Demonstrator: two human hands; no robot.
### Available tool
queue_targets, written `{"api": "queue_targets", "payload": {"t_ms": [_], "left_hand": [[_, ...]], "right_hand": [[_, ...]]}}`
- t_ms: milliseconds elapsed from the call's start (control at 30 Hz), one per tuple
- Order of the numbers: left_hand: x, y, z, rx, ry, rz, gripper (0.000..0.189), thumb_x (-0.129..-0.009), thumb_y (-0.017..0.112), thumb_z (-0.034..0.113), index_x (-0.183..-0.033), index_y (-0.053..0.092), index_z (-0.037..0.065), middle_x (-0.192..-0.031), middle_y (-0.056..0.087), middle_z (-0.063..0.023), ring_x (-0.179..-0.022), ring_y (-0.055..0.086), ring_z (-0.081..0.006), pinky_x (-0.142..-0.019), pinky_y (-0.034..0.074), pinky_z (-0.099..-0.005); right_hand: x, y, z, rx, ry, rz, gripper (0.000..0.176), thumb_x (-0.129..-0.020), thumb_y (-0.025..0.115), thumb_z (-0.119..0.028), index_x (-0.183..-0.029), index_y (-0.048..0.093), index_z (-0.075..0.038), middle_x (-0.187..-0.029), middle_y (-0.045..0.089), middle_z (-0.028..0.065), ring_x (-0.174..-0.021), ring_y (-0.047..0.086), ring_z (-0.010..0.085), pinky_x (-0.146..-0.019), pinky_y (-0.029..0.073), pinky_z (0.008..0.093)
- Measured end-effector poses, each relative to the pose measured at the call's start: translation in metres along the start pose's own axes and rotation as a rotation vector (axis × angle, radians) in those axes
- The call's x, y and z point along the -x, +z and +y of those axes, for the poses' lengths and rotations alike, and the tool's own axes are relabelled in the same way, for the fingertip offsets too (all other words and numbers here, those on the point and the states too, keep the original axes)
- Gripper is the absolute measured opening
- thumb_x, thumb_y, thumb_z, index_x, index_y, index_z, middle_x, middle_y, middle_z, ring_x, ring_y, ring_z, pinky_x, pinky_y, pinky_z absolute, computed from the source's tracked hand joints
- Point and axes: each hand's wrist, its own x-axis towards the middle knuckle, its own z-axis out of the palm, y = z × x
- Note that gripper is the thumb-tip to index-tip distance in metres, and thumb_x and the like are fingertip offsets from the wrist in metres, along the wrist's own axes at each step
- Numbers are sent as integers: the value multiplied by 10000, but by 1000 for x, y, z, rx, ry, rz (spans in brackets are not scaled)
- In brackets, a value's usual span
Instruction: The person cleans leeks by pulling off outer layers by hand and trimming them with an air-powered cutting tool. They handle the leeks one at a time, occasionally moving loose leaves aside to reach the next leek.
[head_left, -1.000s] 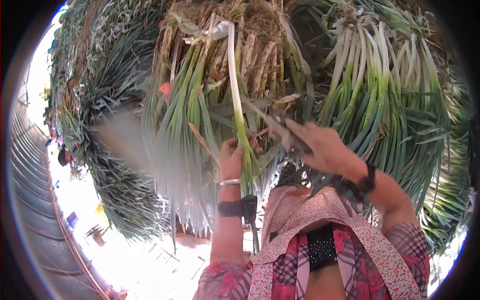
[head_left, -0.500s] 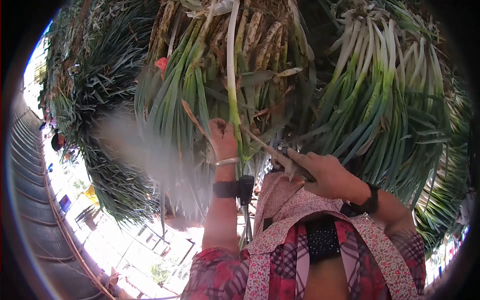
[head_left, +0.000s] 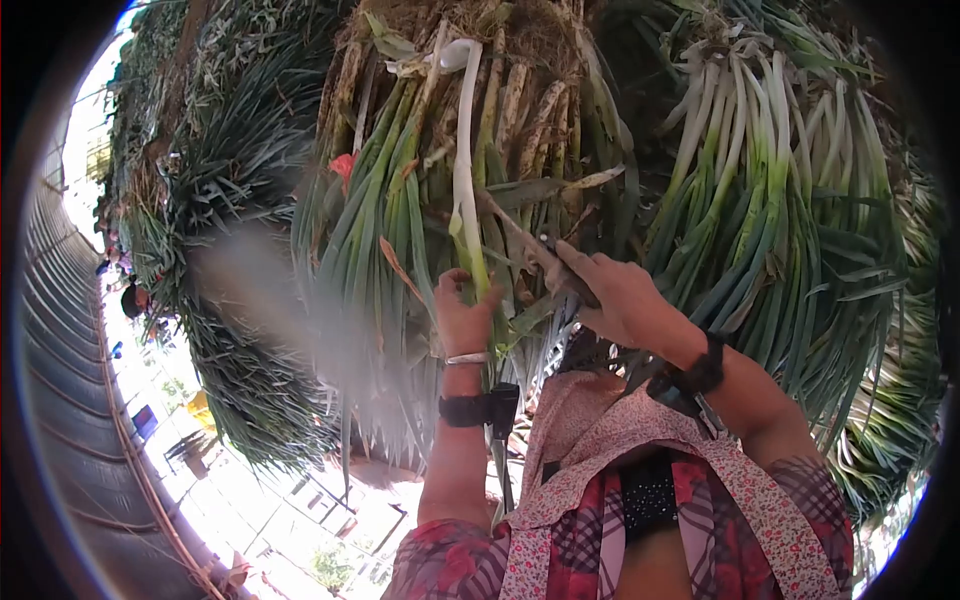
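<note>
My left hand (head_left: pixel 466 318) is closed around the green lower part of one long green onion (head_left: pixel 464 170), whose white end points away from me. In my right hand (head_left: pixel 625 300) is a soil-smeared knife (head_left: pixel 545 256), its dark handle in my curled fingers and its blade slanting up and left. The knife's tip comes close to the right side of the stalk. Under both hands spreads a pile of green onions (head_left: pixel 375 190), with brown, dirt-covered stems and roots at the far end.
To the right lies a bunch of cleaner green onions (head_left: pixel 735 130) with white stems. Another large leafy heap (head_left: pixel 240 140) stands at the left. A ribbed grey surface (head_left: pixel 65 370) curves along the far left edge. A grey blur covers part of the left middle.
The knife and my right hand have moved up, bringing the blade farther along the stalk toward its white end. My left hand keeps its hold, and the whole view has shifted slightly.
</note>
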Motion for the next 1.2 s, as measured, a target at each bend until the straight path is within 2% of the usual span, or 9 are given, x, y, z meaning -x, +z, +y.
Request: {"api": "queue_targets", "payload": {"t_ms": [400, 533, 633, 700, 900, 1033, 1067, 1133, 1200], "left_hand": [[8, -7, 6, -346, 96, -38, 388, -693, 739, 280, -862, 523, 6, -904, 510, -189, -839, 523, -402, -708, 421, -475], [22, -16, -2, -374, 399, 53, 338, -723, 712, 265, -801, 523, -4, -814, 531, -173, -762, 525, -394, -670, 424, -457], [40, -26, -7, -119, 16, -332, 288, -732, 679, 192, -855, 528, -20, -750, 552, -129, -671, 557, -317, -608, 436, -406], [58, -30, -2, 683, -449, -636, 349, -724, 643, 109, -1033, 519, 5, -718, 529, -43, -569, 542, -170, -525, 442, -308], [80, -95, 11, 288, -338, -323, 410, -808, 596, 65, -1194, 458, 63, -746, 521, -7, -567, 501, -86, -447, 383, -219], [-11, -142, -5, -122, 290, -57, 240, -836, 618, 146, -1052, 590, 45, -674, 549, 25, -490, 428, -49, -439, 348, -222], [-44, -145, 2, -154, -29, 3, 197, -827, 618, 191, -945, 633, 34, -621, 538, 17, -494, 444, -47, -455, 372, -231], [-131, -136, -39, -500, 668, 246, 306, -789, 623, 233, -999, 604, 11, -703, 633, -121, -646, 615, -297, -579, 462, -380], [-192, -118, -6, -376, 258, 68, 476, -768, 640, 280, -1147, 546, 7, -1037, 609, -226, -1000, 551, -390, -849, 441, -431]], "right_hand": [[-85, -31, 21, 107, 51, 210, 793, -672, 657, -130, -1394, 340, -53, -891, 574, 205, -838, 572, 396, -734, 451, 465], [-101, -39, 25, 154, 64, 171, 790, -667, 661, -128, -1392, 352, -68, -885, 580, 204, -835, 573, 399, -731, 455, 470], [-108, -48, 31, 144, -4, 163, 708, -667, 647, -136, -1333, 419, -65, -873, 604, 212, -833, 590, 400, -724, 464, 477], [-111, -63, 34, 127, -57, 164, 638, -667, 635, -142, -1279, 475, -59, -859, 619, 220, -834, 602, 402, -716, 468, 480], [-123, -141, 59, -28, -56, 18, 685, -670, 587, -118, -1337, 442, -64, -802, 604, 188, -752, 624, 317, -710, 479, 411], [-134, -171, 81, 110, -118, 185, 665, -677, 581, -100, -1326, 448, -52, -778, 600, 167, -690, 619, 293, -665, 476, 405], [-124, -174, 70, 75, -74, 151, 672, -682, 577, -93, -1339, 440, -60, -754, 591, 150, -666, 614, 273, -646, 476, 395], [-102, -170, 39, 31, 35, 49, 686, -690, 571, -83, -1360, 425, -80, -714, 573, 117, -632, 604, 241, -615, 477, 372], [-81, -150, 16, -6, 105, -31, 708, -691, 572, -83, -1380, 408, -104, -712, 562, 96, -642, 599, 226, -623, 481, 359]]}}
